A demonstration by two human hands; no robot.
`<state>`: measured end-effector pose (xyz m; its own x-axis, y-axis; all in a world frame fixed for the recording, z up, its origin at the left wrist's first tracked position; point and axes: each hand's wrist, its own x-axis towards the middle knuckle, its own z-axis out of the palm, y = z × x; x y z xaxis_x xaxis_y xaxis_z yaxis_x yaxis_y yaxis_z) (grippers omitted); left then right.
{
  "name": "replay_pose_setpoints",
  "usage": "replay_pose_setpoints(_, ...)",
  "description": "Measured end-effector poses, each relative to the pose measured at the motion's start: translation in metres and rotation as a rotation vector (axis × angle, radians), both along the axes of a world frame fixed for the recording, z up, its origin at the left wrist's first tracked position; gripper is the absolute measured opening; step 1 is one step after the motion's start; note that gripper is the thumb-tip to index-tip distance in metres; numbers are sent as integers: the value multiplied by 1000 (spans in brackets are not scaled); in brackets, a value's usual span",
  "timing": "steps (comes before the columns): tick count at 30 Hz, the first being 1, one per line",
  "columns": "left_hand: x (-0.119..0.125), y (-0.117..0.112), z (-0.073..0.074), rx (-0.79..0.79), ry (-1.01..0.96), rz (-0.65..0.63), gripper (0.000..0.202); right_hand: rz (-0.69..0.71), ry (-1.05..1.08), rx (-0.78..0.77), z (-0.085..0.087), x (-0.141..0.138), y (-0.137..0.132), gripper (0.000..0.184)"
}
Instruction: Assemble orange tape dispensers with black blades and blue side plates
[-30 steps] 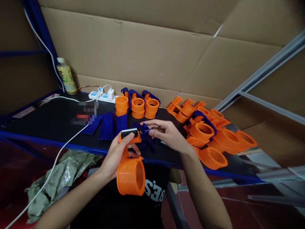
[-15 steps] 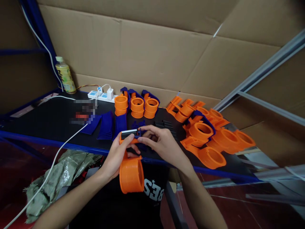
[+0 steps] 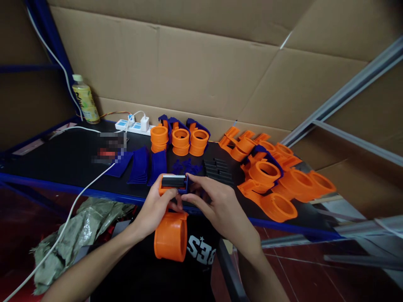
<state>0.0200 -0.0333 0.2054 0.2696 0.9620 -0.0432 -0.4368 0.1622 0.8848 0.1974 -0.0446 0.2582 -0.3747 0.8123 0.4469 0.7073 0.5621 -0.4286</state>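
Note:
My left hand (image 3: pixel 154 207) is closed around an orange tape-dispenser body (image 3: pixel 171 235), its round drum hanging below my fingers and its toothed black cutter strip (image 3: pixel 173 180) on top. My right hand (image 3: pixel 217 203) pinches a small dark blue part (image 3: pixel 185 186) against the right end of that cutter head. Both hands are over the front edge of the black table (image 3: pixel 63 157), above my dark shirt.
Three assembled orange and blue dispensers (image 3: pixel 181 140) stand at the back centre. A heap of orange bodies (image 3: pixel 277 180) lies at the right. Blue flat pieces (image 3: pixel 140 165), small blue parts (image 3: pixel 185 166) and black strips (image 3: pixel 218 170) lie mid-table. A bottle (image 3: pixel 82 100), power strip (image 3: pixel 134 125) and white cable (image 3: pixel 72 209) are left.
My right hand has brought the small blue part left and down onto the dispenser's cutter head. Both hands and the dispenser have dropped slightly toward me.

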Motion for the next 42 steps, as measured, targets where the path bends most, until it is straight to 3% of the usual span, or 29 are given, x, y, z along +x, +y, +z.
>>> replay_pose_setpoints(5,-1,-3,-2,65,30,23,26,14,9,-22,3,4,-4,44)
replay_pose_setpoints(11,-12,-3,10,38,-299,-269,41,-33,-56,80,0,11,-6,48)
replay_pose_setpoints(16,-12,5,9,68,-338,-324,53,51,26,35,7,26,-7,45)
replay_pose_setpoints(19,-14,9,3,102,-291,-324,65,88,218,-53,10,31,6,44)
replay_pose_setpoints(23,-20,6,-1,97,-242,-278,62,-59,315,-125,4,17,39,44)
replay_pose_setpoints(28,-20,0,9,118,-350,-255,53,-20,229,-152,-9,-13,70,42)
replay_pose_setpoints(30,-20,-1,12,121,-433,-275,55,-65,111,-171,-14,-23,82,40)
replay_pose_setpoints(35,-18,0,7,-12,-481,-631,60,-221,-201,-259,-24,-48,111,43)
replay_pose_setpoints(42,-12,3,3,-254,-562,-657,60,-329,-388,-258,-30,-71,119,54)
